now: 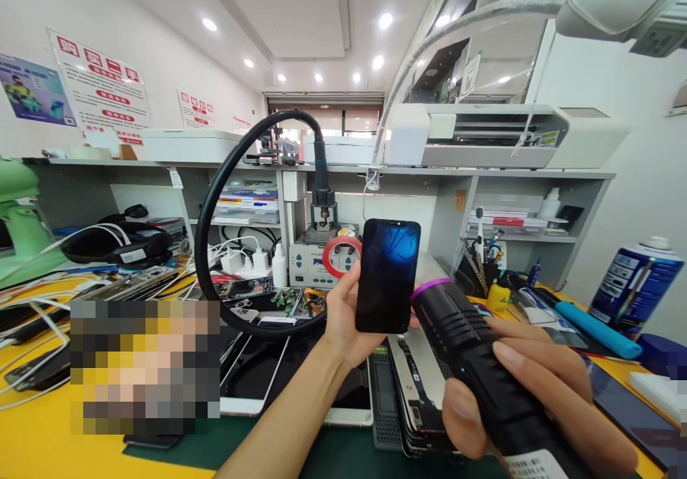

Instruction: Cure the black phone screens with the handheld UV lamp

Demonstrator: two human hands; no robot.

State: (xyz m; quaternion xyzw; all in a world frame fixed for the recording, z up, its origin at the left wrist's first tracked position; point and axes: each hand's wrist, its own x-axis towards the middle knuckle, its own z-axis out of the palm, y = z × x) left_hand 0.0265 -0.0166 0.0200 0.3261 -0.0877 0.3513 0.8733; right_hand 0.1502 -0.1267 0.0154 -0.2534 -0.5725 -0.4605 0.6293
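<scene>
My left hand (346, 321) is closed around a black smartphone (387, 278), held upright with its dark glass toward me. A blue glow shows on the upper right of that glass. In my right hand (537, 386) is a black flashlight (466, 343) with a purple ring at its head, pointed at the phone from the right at close range. Beneath the phone lies a stack of phone screen parts (416, 393). Two tablets (343, 386) with white edges rest on the green mat (182, 457) below my left forearm.
A thick black hose (204, 235) loops over the bench in front of a repair station (305, 260) with red tape (330, 257) on it. A blue spray can (633, 286) and a yellow bottle (498, 297) stand at right. Phones and cables crowd the left; one patch there is pixelated.
</scene>
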